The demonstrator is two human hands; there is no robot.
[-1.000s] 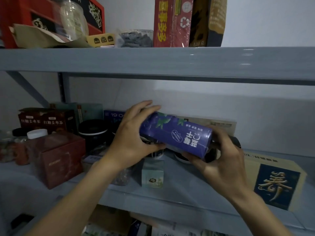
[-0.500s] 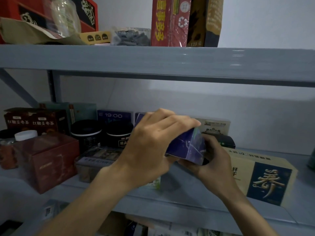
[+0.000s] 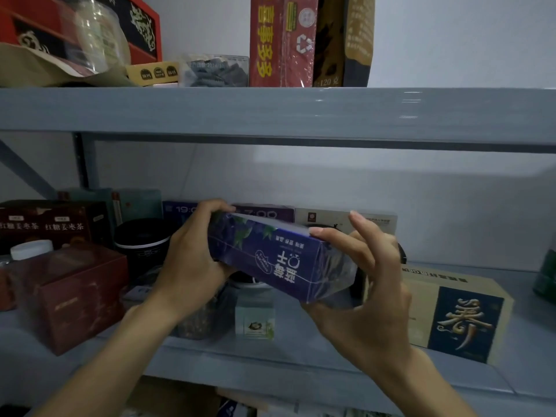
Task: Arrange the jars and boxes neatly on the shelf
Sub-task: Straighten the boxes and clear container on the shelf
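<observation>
Left hand: the left hand (image 3: 192,260) grips the left end of the long purple cardboard box (image 3: 279,260), fingers curled over its top edge.
Right hand: the right hand (image 3: 361,281) cups the box's right end, thumb underneath, index finger raised free.
Box: held in the air above the grey metal shelf (image 3: 301,356), lengthwise, print upside down.
Change: half a second ago it pointed end-on; now its long printed face shows.
Neighbours: a tan and navy box (image 3: 457,314) lies to the right, a black round jar (image 3: 144,245) to the left.

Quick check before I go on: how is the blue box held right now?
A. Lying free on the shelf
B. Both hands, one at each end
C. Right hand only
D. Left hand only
B: the left hand grips one end of the blue box and the right hand grips the other, above the shelf.
</observation>
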